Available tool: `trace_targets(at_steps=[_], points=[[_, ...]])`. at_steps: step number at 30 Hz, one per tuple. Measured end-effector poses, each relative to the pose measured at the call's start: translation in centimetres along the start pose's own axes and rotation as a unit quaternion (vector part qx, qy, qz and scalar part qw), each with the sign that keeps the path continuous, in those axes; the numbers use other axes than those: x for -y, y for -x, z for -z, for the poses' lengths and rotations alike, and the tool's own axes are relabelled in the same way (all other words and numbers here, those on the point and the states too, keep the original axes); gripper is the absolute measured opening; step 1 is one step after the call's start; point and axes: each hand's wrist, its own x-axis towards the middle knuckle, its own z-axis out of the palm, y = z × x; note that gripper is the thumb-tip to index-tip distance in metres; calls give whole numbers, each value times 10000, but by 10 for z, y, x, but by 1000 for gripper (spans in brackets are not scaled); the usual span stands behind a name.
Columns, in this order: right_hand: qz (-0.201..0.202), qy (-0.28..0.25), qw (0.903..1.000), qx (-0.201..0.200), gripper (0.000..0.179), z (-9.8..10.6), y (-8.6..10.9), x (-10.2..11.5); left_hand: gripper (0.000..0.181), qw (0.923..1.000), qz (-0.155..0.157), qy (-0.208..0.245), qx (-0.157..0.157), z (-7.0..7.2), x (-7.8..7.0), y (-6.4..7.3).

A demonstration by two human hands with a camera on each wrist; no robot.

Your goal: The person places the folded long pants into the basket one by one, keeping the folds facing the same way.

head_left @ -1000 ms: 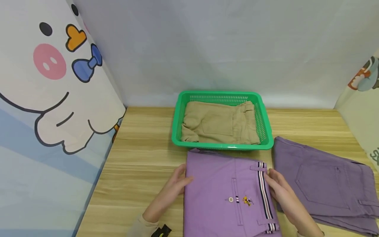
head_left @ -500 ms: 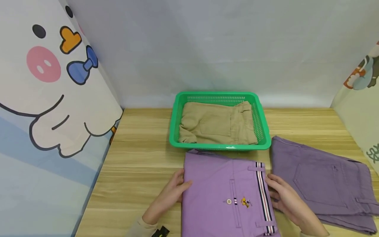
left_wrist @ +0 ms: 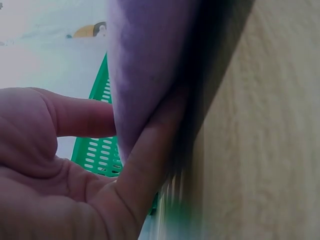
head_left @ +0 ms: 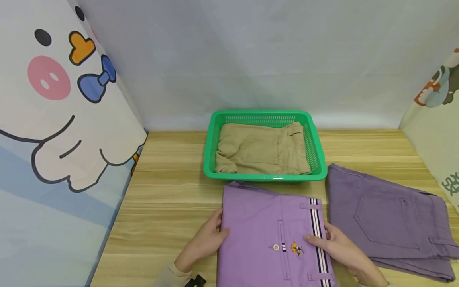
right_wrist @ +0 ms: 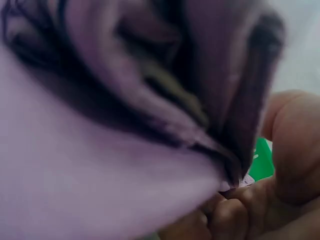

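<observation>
Folded light purple trousers lie at the near middle of the table in the head view, showing a striped waistband, a buttoned pocket and a small embroidered figure. At their left edge my left hand pinches the cloth; the left wrist view has the thumb on top and fingers tucked underneath. My right hand grips the waistband side, thumb laid over the stripes. In the right wrist view, the folded layers bunch at the fingers, which the cloth partly hides.
Behind the trousers stands a green plastic basket holding folded khaki trousers. Darker purple folded trousers lie to the right. A pale curtain backs the wooden table, with a cartoon-print sheet at left.
My right thumb has moved from the waistband's outer edge onto the cloth past the stripes. My left hand has slid slightly nearer along the left edge. The view has shifted a little.
</observation>
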Motion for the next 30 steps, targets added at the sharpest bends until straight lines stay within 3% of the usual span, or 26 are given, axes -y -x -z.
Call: trace_targets(at_steps=[4, 18, 24, 30], points=[[151, 51, 9998, -113, 74, -3, 3, 1, 71, 9996, -47, -272, -43, -1, -2, 1], [379, -350, 9976, -470, 75, -25, 22, 23, 69, 9995, -146, -280, 33, -3, -1, 3], [319, -537, 9967, -527, 76, -29, 28, 30, 70, 9997, -135, -102, 177, -3, -2, 3], [571, -713, 9953, -333, 69, -29, 35, 33, 71, 9995, -186, 94, 243, -3, -3, 5]])
